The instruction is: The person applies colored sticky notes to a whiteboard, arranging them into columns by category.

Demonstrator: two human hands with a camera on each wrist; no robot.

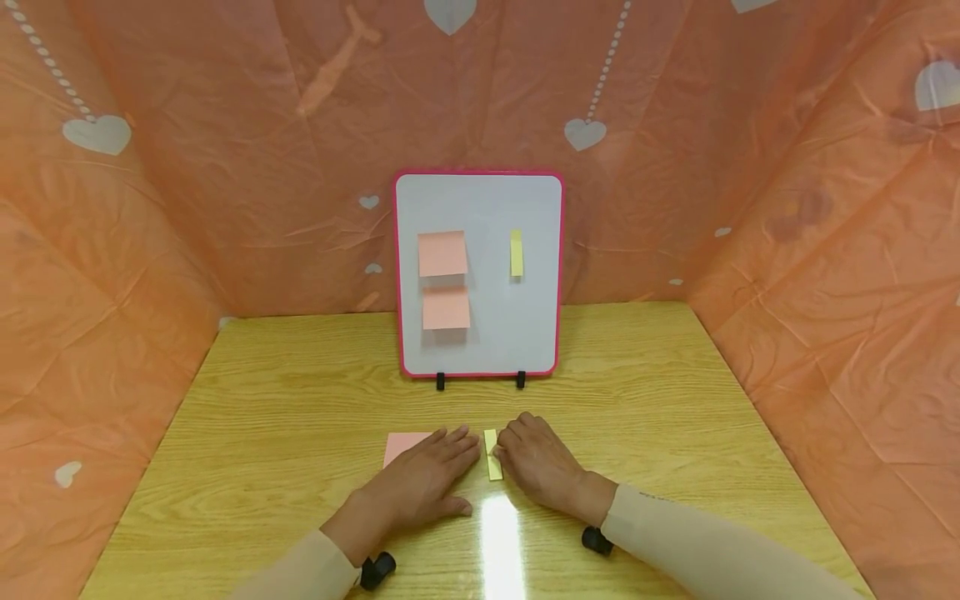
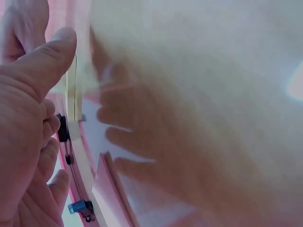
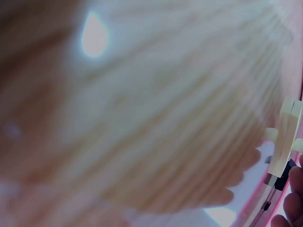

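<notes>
My left hand (image 1: pixel 426 479) lies palm down with its fingers extended, covering the right part of a pink sticky note pad (image 1: pixel 401 446) on the table. Just right of those fingertips is a narrow yellow sticky note pad (image 1: pixel 492 471), also seen edge-on in the right wrist view, and in the left wrist view beside the thumb. My right hand (image 1: pixel 542 462) has its fingers curled at this yellow pad's right edge, thumb and forefinger pinching at its middle. Whether a single sheet is lifted there is hidden by the fingers.
Behind the hands a pink-framed whiteboard (image 1: pixel 495 350) stands on small black feet (image 1: pixel 440 382). Two pink sticky notes (image 1: pixel 442 254) hang on its left half, one above the other, and a yellow strip (image 1: pixel 516 254) on its right. Orange cloth (image 1: pixel 300 208) with hearts encloses the wooden table (image 1: pixel 285 392).
</notes>
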